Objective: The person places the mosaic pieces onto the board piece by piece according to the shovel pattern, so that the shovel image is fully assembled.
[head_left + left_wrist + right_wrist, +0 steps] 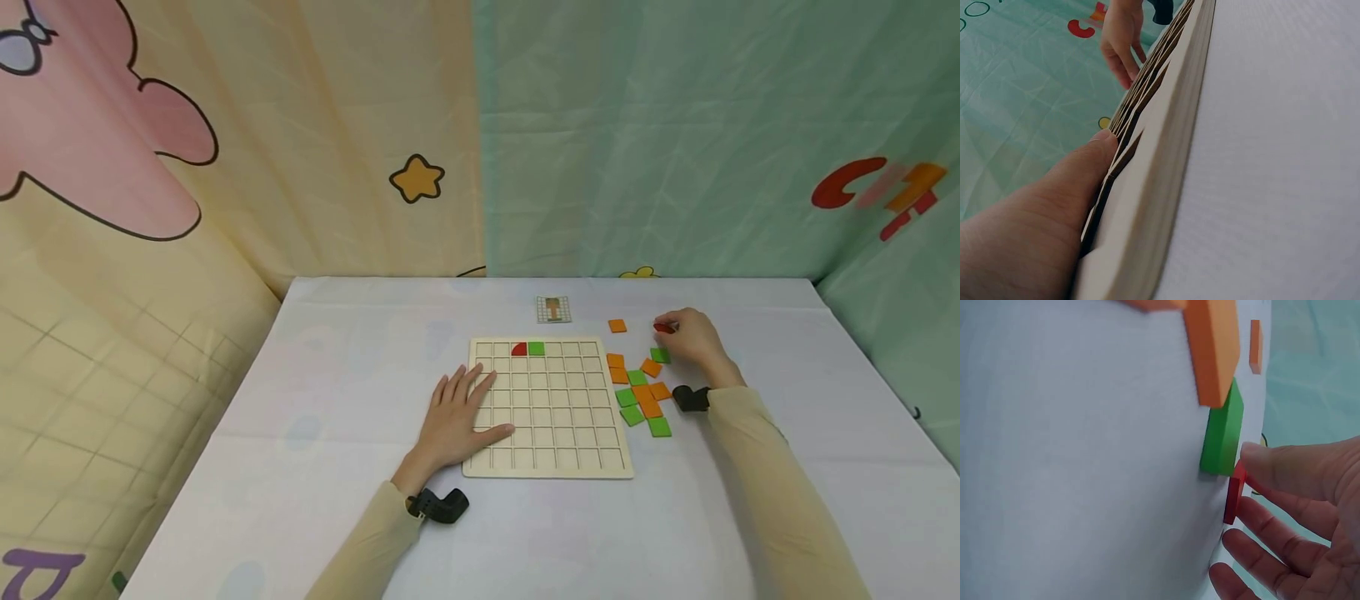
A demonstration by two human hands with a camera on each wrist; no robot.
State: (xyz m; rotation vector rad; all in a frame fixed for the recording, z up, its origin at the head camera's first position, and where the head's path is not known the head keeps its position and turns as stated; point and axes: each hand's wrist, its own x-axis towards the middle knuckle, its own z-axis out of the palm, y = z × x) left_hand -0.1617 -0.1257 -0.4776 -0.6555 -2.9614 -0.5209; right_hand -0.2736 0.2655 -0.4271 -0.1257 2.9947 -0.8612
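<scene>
Gripping a small red piece (1235,490), the right hand (692,337) pinches it between thumb and fingers, out past the far right corner of the grid board (547,408). It is just beyond a green tile (660,356); whether it touches the table (322,375) I cannot tell, and the fingers cover too much of it to be sure of its outline.

It looks like thin painted wood or hard plastic: probably very light, stiff, unlikely to break if dropped, and perhaps a little slick on its smooth faces. Opposite edges seem the best place to take hold, with a fingertip pinch; little force should be needed, and a low hold would likely cover the edges that have to line up with a cell.

The left hand (453,412) lies flat with fingers spread over the board's left side, its grip closed on nothing. The board seems rigid and light enough to slide if nudged, so a steadying palm suits it. A red quarter-round (519,349) and a green square (536,348) sit side by side in its far row.
</scene>
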